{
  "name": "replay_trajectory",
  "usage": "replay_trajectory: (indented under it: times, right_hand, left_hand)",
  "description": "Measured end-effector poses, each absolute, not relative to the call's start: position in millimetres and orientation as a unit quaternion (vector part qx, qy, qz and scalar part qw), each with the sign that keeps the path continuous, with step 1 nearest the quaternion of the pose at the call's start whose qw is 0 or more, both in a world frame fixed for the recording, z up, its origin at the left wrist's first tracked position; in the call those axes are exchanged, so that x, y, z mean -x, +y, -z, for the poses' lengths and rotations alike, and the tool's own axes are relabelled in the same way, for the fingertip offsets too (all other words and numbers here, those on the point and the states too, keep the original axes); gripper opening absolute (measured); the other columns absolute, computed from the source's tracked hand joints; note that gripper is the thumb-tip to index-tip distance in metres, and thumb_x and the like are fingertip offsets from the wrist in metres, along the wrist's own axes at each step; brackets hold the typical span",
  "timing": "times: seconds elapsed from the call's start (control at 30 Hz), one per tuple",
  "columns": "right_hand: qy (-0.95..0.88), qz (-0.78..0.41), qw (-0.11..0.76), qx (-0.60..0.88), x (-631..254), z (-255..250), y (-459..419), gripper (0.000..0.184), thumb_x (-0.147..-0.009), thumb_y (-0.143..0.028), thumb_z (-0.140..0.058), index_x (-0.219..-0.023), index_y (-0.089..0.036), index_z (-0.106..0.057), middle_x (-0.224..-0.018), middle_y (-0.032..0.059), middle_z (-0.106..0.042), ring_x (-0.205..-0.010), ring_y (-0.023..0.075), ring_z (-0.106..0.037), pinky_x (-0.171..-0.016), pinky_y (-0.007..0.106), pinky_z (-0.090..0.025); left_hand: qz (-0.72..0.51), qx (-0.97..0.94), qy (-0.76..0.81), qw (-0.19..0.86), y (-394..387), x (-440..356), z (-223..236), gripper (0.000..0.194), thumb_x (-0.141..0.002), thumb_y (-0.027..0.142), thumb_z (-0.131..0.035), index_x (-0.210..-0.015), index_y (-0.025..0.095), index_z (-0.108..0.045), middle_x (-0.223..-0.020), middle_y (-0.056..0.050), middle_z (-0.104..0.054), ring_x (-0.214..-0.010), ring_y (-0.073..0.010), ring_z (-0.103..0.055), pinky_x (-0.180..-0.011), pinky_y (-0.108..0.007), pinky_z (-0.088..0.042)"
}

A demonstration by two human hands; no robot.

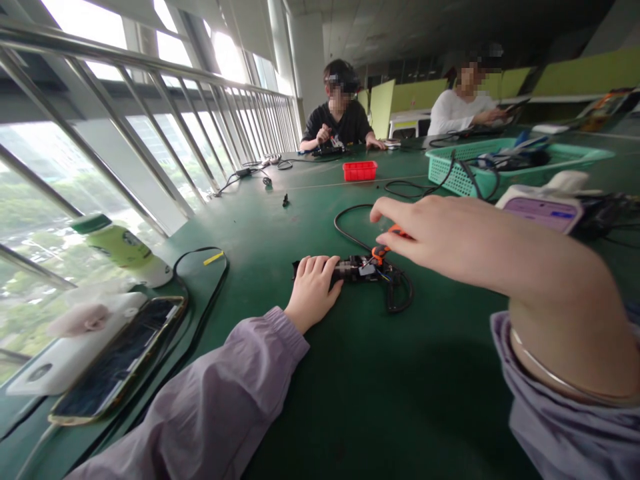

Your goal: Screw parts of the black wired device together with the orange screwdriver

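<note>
A black corded device (353, 267) lies on the green table, its inner parts and thin wires exposed at the right end. My left hand (316, 283) is wrapped over its left part and presses it to the tabletop. Above the exposed end, my right hand (425, 230) grips an orange-and-black screwdriver (381, 253), thumb and index finger around the handle. The screwdriver slants down to the wired section; whether its tip touches anything is too small to tell. A black cord (345, 230) loops behind the device and round its right end.
At left are a phone (117, 360), a white box-like object (75, 343) and a green-capped bottle (123, 250) by the railing. Ahead sits a small red basket (360, 171). A green basket (450, 167) with cables and a purple-white power strip (543, 207) are at right. Two people sit across.
</note>
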State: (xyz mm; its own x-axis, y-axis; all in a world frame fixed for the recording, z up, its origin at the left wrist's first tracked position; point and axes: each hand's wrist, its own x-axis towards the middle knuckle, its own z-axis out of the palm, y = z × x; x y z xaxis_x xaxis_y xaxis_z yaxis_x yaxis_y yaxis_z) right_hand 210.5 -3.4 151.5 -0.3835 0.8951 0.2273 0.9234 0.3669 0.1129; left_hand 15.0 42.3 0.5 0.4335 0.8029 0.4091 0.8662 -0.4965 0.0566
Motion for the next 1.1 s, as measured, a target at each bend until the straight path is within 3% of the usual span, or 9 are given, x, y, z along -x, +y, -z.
replay_trajectory:
  times: [0.17,0.37,0.67,0.87,1.03,1.1]
  right_hand:
    - [-0.842,0.102,0.074,0.524,-222,-151,-4,0.025,-0.085,-0.032,-0.045,-0.107,-0.023,-0.054,-0.082,0.0042,-0.065,-0.061,0.0169,-0.057,-0.051,0.027,-0.028]
    - [-0.829,0.112,0.047,0.546,-213,-154,-7,0.029,-0.088,-0.041,-0.039,-0.08,-0.022,-0.061,-0.058,0.0013,-0.058,-0.052,0.0151,-0.052,-0.05,0.028,-0.023]
    - [-0.831,0.09,0.107,0.538,-211,-154,-5,0.015,-0.081,-0.035,-0.051,-0.087,-0.024,-0.06,-0.07,-0.0012,-0.062,-0.056,0.0135,-0.053,-0.051,0.026,-0.026]
    - [-0.8,0.111,0.069,0.586,-207,-157,-6,0.04,-0.087,-0.045,-0.037,-0.063,-0.019,-0.057,-0.057,0.0028,-0.055,-0.054,0.0156,-0.051,-0.051,0.029,-0.025]
    - [-0.817,0.097,0.097,0.56,-211,-153,-2,0.021,-0.082,-0.039,-0.047,-0.09,-0.024,-0.058,-0.069,0.0002,-0.061,-0.056,0.0148,-0.051,-0.051,0.027,-0.027]
    - [-0.82,0.092,0.096,0.557,-212,-153,-2,0.019,-0.079,-0.037,-0.051,-0.091,-0.024,-0.058,-0.071,0.0002,-0.062,-0.056,0.0147,-0.052,-0.051,0.027,-0.027]
  left_hand:
    - [0.192,0.842,-0.496,0.088,42,-14,0,0.038,-0.087,0.031,-0.045,-0.122,0.017,-0.047,-0.114,-0.008,-0.054,-0.108,-0.024,-0.045,-0.103,-0.043,-0.03]
    - [0.193,0.843,-0.494,0.09,43,-14,0,0.038,-0.086,0.03,-0.046,-0.122,0.017,-0.047,-0.115,-0.009,-0.055,-0.108,-0.0241,-0.046,-0.103,-0.044,-0.03]
    - [0.191,0.844,-0.495,0.085,42,-15,-1,0.038,-0.087,0.03,-0.045,-0.123,0.018,-0.047,-0.115,-0.009,-0.055,-0.108,-0.0241,-0.046,-0.104,-0.044,-0.03]
    - [0.191,0.842,-0.497,0.087,40,-15,-1,0.038,-0.086,0.03,-0.046,-0.122,0.018,-0.047,-0.114,-0.009,-0.054,-0.108,-0.0239,-0.046,-0.104,-0.044,-0.03]
    - [0.188,0.843,-0.497,0.087,41,-15,-1,0.039,-0.086,0.03,-0.046,-0.123,0.017,-0.047,-0.115,-0.009,-0.054,-0.109,-0.0237,-0.046,-0.104,-0.043,-0.03]
    - [0.19,0.843,-0.496,0.088,42,-14,0,0.039,-0.086,0.03,-0.046,-0.123,0.017,-0.047,-0.114,-0.009,-0.055,-0.108,-0.0238,-0.046,-0.104,-0.043,-0.03]
